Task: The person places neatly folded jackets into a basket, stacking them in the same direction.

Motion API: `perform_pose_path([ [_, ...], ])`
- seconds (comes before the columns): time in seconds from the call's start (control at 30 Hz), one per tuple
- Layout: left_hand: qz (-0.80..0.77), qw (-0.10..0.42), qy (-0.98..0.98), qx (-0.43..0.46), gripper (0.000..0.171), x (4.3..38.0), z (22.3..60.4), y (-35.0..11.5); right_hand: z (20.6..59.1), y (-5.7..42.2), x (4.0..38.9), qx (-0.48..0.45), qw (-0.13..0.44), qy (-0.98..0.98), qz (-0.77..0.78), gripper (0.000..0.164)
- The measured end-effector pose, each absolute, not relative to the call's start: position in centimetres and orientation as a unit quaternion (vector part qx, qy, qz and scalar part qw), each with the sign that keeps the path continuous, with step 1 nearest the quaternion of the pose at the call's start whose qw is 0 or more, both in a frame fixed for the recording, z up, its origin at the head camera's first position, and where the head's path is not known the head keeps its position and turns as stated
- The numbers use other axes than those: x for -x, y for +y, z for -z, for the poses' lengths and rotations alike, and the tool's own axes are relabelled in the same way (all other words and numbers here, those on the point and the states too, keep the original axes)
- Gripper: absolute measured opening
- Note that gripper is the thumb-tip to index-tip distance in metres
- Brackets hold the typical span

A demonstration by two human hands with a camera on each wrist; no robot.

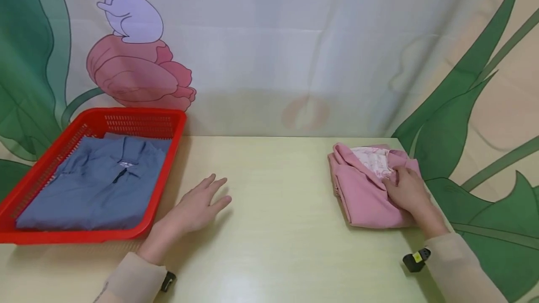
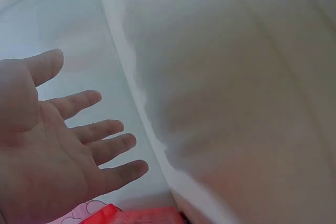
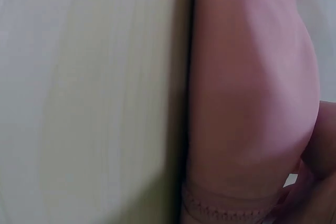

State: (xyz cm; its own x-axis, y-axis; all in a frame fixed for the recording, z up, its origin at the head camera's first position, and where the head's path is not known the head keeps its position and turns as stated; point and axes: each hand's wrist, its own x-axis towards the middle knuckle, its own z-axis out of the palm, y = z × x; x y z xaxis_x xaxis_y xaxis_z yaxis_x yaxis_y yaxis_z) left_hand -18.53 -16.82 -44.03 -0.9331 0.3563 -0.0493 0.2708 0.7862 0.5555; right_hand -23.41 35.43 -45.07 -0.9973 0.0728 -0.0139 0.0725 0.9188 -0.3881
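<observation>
1. The left hand is hanging above the pale table, fingers spread wide, holding nothing.
2. The right hand is resting with bent fingers on the folded pink garment; whether it is actually pinching the cloth, I cannot tell.
3. The pink garment is looking soft, limp and light, with little to break and probably little slip. Its folds are likely to come loose if only the top layer is bearing the pull, so gripping all layers from underneath, at two opposite edges, is seeming the better hold.
4. It is lying near the table's right edge, touching the right hand and sitting well apart from the left, with tabletop showing between.
5. On the left, the red basket is holding a folded blue garment.
6. Farthest off, a printed curtain is hanging behind the table.
</observation>
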Motion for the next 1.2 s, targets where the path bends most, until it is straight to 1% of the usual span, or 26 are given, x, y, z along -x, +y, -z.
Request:
perform_pose_path([
  [0.17,-0.289,0.09,0.939,-0.162,0.064,18.6,44.0,-17.0,45.1,33.5,23.3,0.03,-0.009,-0.979,-0.201,0.067],
  [0.4,-0.313,0.142,0.925,-0.162,0.066,18.6,44.2,-17.1,45.5,30.9,23.3,0.008,-0.017,-0.981,-0.195,0.069],
  [0.47,-0.314,0.149,0.923,-0.165,0.066,18.5,44.2,-17.2,45.7,30.2,23.4,-0.001,-0.019,-0.981,-0.192,0.069],
  [0.63,-0.314,0.149,0.923,-0.164,0.066,18.7,44.1,-17.3,45.7,28.4,23.6,-0.023,-0.006,-0.983,-0.184,0.066],
  [1.0,-0.313,0.147,0.923,-0.166,0.067,19.2,44.0,-16.7,45.9,24.1,23.7,-0.064,0.006,-0.981,-0.184,0.066],
  [1.2,-0.294,0.159,0.93,-0.152,0.066,19.0,43.9,-16.2,45.9,21.4,23.4,-0.099,0.014,-0.976,-0.193,0.067],
])
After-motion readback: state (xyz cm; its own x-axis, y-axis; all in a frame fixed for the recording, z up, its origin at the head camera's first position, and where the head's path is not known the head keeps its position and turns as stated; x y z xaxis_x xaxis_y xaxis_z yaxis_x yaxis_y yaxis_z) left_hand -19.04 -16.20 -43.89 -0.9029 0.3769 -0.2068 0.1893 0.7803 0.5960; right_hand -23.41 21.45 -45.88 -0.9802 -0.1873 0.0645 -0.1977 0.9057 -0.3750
